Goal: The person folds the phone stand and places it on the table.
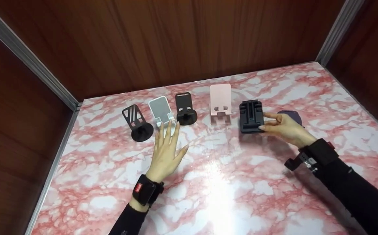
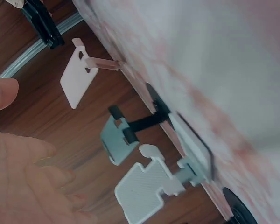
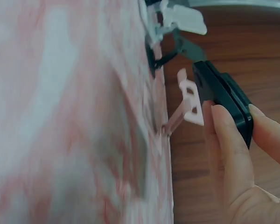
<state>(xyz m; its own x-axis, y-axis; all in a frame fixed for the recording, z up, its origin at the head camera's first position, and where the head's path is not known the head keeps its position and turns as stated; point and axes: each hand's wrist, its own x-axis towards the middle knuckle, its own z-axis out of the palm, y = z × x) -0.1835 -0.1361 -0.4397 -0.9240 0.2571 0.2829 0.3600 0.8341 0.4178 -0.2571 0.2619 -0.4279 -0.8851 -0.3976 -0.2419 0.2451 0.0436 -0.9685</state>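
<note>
I saw the pink-and-white marbled tabletop (image 1: pixel 228 182) boxed in by dark brown wood-panelled walls (image 1: pixel 162 42). Along its far side stood a row of phone stands. From my left these were a black slotted plastic stand on a round base (image 1: pixel 137 124), a white plastic stand with a grey panel (image 1: pixel 160 111), a black plastic stand on a round foot (image 1: pixel 185 109), a pale pink folding plastic stand (image 1: pixel 220 102), and a chunky black ribbed plastic stand (image 1: pixel 251 116).

My right hand (image 1: pixel 285 127) was at the chunky black ribbed plastic stand, which sat upright on the marble just right of the pink one; thumb and fingertips (image 3: pixel 224 135) pinched its right edge (the right wrist view showed the black slab (image 3: pixel 224 98) squeezed between them). A dark purplish rounded object (image 1: pixel 292 116) lay behind that hand, mostly hidden.

My left hand (image 1: pixel 166 151) hung flat over the marble with straight, spread fingers, grasping nothing, its fingertips just short of the white stand. The left wrist view showed the palm (image 2: pixel 23 182) bare.
</note>
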